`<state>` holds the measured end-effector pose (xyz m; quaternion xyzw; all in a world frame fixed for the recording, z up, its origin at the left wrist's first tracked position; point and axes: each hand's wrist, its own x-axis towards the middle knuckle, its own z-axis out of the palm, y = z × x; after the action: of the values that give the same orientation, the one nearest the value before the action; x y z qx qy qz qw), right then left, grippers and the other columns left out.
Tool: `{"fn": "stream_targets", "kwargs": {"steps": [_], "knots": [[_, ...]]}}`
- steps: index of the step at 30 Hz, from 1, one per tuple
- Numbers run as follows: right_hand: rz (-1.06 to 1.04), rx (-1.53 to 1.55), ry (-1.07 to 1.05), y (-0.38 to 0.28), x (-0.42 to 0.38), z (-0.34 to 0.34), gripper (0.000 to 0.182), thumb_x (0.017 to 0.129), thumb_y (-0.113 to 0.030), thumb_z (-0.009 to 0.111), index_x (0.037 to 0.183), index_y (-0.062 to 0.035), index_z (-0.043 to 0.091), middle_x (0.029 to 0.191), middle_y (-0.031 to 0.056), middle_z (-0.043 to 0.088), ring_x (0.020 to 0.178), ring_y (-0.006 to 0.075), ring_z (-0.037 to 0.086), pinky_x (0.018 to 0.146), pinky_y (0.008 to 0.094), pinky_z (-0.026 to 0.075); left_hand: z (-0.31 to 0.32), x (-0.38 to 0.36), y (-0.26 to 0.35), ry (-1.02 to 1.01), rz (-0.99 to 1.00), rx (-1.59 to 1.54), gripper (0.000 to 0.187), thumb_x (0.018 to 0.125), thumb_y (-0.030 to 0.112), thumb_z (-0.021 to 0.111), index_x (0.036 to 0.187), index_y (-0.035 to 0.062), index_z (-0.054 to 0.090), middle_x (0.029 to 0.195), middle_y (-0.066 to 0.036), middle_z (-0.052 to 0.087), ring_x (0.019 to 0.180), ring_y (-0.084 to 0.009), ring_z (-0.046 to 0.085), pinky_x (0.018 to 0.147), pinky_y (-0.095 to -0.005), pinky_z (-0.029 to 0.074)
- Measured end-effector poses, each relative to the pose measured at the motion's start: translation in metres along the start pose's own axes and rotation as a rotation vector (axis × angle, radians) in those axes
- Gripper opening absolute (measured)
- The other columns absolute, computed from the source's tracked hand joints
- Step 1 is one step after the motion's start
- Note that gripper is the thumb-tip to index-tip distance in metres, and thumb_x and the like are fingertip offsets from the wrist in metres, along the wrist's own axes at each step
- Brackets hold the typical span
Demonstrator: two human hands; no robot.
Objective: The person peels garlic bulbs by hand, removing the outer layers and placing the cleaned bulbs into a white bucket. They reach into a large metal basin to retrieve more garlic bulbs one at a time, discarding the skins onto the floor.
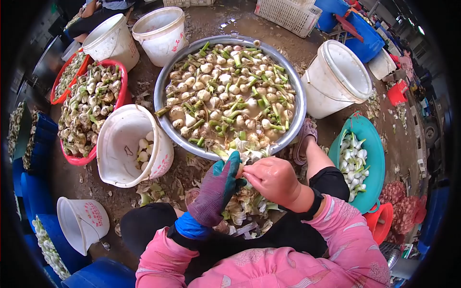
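Large basin [165, 81]: bare metal, smooth, dull sheen at the rim, holding murky water; white buckets [161, 33], red tub [77, 158] and teal basin [372, 139]: smooth plastic, the buckets scuffed, stained and printed in red. Left hand [216, 189]: knit cloth glove, purple and matt, with teal rubbery-looking fingertips and a blue cuff; right hand [273, 180]: bare and wet-glossy; sleeves [336, 240]: soft pink patterned cloth. Floor [211, 21]: rough, damp, muddy, littered with papery peelings.

Metal basin [165, 117] and buckets [120, 144] close ahead
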<state>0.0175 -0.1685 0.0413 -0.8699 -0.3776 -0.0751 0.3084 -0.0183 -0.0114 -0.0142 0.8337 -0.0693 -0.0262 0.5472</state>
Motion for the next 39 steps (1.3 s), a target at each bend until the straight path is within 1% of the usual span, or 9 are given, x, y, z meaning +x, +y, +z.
{"fn": "stream_targets", "kwargs": {"steps": [7, 9, 18, 23, 27, 29, 31, 33, 39], "knots": [[0.071, 0.118, -0.041, 0.003, 0.002, -0.006, 0.005, 0.070, -0.011, 0.058, 0.067, -0.0075, 0.056, 0.064, 0.0061, 0.055, 0.058, 0.0232, 0.055, 0.053, 0.0323, 0.044, -0.007, -0.004, 0.006, -0.075, 0.079, -0.009, 0.036, 0.091, 0.027, 0.034, 0.117, 0.0040, 0.043, 0.092, -0.007, 0.056, 0.073, -0.0121, 0.057, 0.063, -0.0239, 0.046], [0.041, 0.164, -0.036, 0.002, 0.004, -0.005, 0.006, 0.070, -0.011, 0.058, 0.066, -0.0074, 0.056, 0.063, 0.0061, 0.055, 0.058, 0.0232, 0.055, 0.053, 0.0323, 0.044, -0.018, -0.001, 0.016, -0.183, -0.308, -0.551, 0.041, 0.083, 0.012, 0.049, 0.121, 0.0031, 0.038, 0.092, -0.013, 0.054, 0.076, -0.0189, 0.056, 0.062, -0.0299, 0.048], [0.028, -0.055, -0.030, -0.009, 0.006, -0.002, 0.004, 0.066, -0.009, 0.062, 0.068, -0.0070, 0.060, 0.062, 0.0081, 0.058, 0.055, 0.0213, 0.057, 0.051, 0.0279, 0.045, -0.026, 0.001, 0.032, -0.223, -0.456, -0.636, 0.040, 0.089, 0.034, 0.039, 0.115, 0.0050, 0.046, 0.091, -0.005, 0.055, 0.075, -0.0137, 0.054, 0.064, -0.0275, 0.047], [0.570, 0.477, -0.060, 0.014, 0.008, -0.024, 0.011, 0.070, -0.012, 0.059, 0.071, -0.0013, 0.059, 0.061, 0.0086, 0.058, 0.053, 0.0146, 0.056, 0.051, 0.0262, 0.044, -0.037, 0.009, 0.039, -0.321, -0.518, -0.841, 0.041, 0.088, 0.035, 0.040, 0.111, 0.0021, 0.048, 0.079, -0.005, 0.056, 0.069, -0.0108, 0.052, 0.058, -0.0228, 0.042], [0.711, 0.297, 0.353, 0.089, 0.014, -0.042, 0.014, 0.074, -0.013, 0.057, 0.080, -0.0007, 0.061, 0.061, 0.0062, 0.059, 0.054, 0.0089, 0.053, 0.051, 0.0238, 0.043, -0.048, 0.010, 0.034, -0.631, -0.530, -0.810, 0.050, 0.086, 0.042, 0.039, 0.096, -0.0032, 0.056, 0.079, -0.007, 0.057, 0.069, -0.0130, 0.054, 0.058, -0.0242, 0.044], [0.674, 0.330, 0.335, 0.090, 0.011, -0.048, 0.017, 0.072, -0.015, 0.060, 0.085, -0.0039, 0.062, 0.070, 0.0065, 0.061, 0.064, 0.0146, 0.058, 0.060, 0.0292, 0.045, -0.048, 0.008, 0.029, -0.757, -0.515, -0.791, 0.048, 0.086, 0.041, 0.040, 0.096, -0.0039, 0.055, 0.080, -0.009, 0.057, 0.070, -0.0143, 0.055, 0.059, -0.0253, 0.046], [-0.057, 0.051, 0.128, 0.043, 0.018, -0.034, 0.019, 0.071, -0.018, 0.062, 0.087, -0.0071, 0.062, 0.082, 0.0051, 0.062, 0.080, 0.0193, 0.058, 0.072, 0.0336, 0.043, -0.050, 0.010, 0.033, -0.804, -0.509, -0.755, 0.048, 0.086, 0.040, 0.040, 0.097, -0.0047, 0.055, 0.079, -0.011, 0.058, 0.070, -0.0155, 0.056, 0.059, -0.0261, 0.047], [-0.218, -0.005, -0.160, 0.032, 0.008, -0.028, 0.017, 0.072, -0.019, 0.061, 0.086, -0.0091, 0.063, 0.087, 0.0037, 0.061, 0.089, 0.0204, 0.054, 0.078, 0.0358, 0.039, -0.050, 0.008, 0.026, -0.834, -0.304, -0.699, 0.046, 0.087, 0.037, 0.040, 0.098, -0.0043, 0.055, 0.076, -0.011, 0.057, 0.068, -0.0154, 0.056, 0.058, -0.0267, 0.048], [-0.018, 0.124, -0.287, 0.039, 0.002, -0.033, 0.012, 0.073, -0.017, 0.059, 0.080, -0.0087, 0.064, 0.071, 0.0047, 0.059, 0.072, 0.0215, 0.057, 0.063, 0.0309, 0.043, -0.048, 0.006, 0.013, -0.619, -0.370, -0.669, 0.039, 0.089, 0.033, 0.038, 0.111, 0.0023, 0.049, 0.084, -0.008, 0.056, 0.073, -0.0145, 0.056, 0.068, -0.0238, 0.045]]}}
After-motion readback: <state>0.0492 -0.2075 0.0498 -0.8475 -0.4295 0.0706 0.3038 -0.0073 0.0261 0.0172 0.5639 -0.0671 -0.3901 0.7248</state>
